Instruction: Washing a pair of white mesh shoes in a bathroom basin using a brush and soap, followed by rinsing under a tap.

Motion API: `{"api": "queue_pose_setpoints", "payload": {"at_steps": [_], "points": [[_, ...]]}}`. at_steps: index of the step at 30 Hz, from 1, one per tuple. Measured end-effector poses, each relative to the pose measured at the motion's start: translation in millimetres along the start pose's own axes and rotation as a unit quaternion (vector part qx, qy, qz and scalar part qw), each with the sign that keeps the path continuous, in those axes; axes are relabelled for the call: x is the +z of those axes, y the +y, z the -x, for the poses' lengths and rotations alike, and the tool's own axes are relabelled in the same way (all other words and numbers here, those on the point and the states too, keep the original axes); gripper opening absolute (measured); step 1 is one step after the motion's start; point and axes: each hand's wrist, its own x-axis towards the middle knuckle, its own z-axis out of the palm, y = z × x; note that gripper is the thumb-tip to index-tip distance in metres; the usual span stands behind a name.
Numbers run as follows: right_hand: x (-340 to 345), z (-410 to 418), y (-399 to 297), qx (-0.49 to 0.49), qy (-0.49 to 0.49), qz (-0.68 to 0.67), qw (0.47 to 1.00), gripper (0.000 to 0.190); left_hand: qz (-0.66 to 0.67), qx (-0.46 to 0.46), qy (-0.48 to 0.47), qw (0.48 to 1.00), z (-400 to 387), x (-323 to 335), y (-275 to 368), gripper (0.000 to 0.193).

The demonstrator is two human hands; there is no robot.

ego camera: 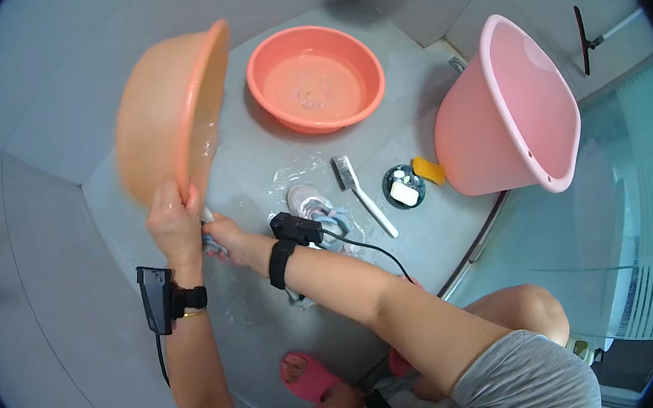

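My left hand [176, 221] grips the rim of an orange plastic basin [156, 114], which is tipped up on its side with a little water in it. Just below that rim, my right hand [230, 236] is closed around a wet grey-blue item [210, 246], mostly hidden by the fingers; it may be part of a shoe. A light grey and blue sneaker [308, 202] lies on the wet floor beyond my right forearm, partly covered by it. Under the same forearm a pale object [300, 299] shows only in part.
A second orange basin [322, 126] holds water. A white-handled scrub brush [372, 205], a dark dish [388, 183] with white soap [404, 194], and a yellow scraper-like piece [429, 170] lie by a large pink tub [470, 139]. A glass panel [548, 245] borders the right side.
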Motion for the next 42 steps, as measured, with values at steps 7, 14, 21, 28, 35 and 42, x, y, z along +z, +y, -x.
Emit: {"api": "queue_pose_setpoints", "payload": {"at_steps": [7,14,21,28,35,42], "points": [[-2,21,0,0.014,0.013,0.069,0.997,0.030,0.019,-0.095,0.007,0.995,11,-12,-30,0.022],[-79,67,-41,-0.019,0.002,0.279,0.960,0.031,0.415,-0.341,0.126,0.834,71,-27,-118,0.016],[-170,78,-117,0.006,0.063,0.251,0.966,0.030,0.481,-0.484,0.009,0.731,153,-21,-145,0.019],[-190,73,-63,0.041,0.112,0.408,0.905,0.037,0.493,-0.571,-0.108,0.647,163,-25,-119,0.041],[-114,72,-75,-0.175,0.162,0.332,0.913,0.027,0.511,-0.606,-0.188,0.580,171,-25,-70,0.042],[-32,54,-63,-0.457,0.011,0.516,0.724,0.047,0.577,-0.621,-0.090,0.522,189,-29,-83,0.027]]}}
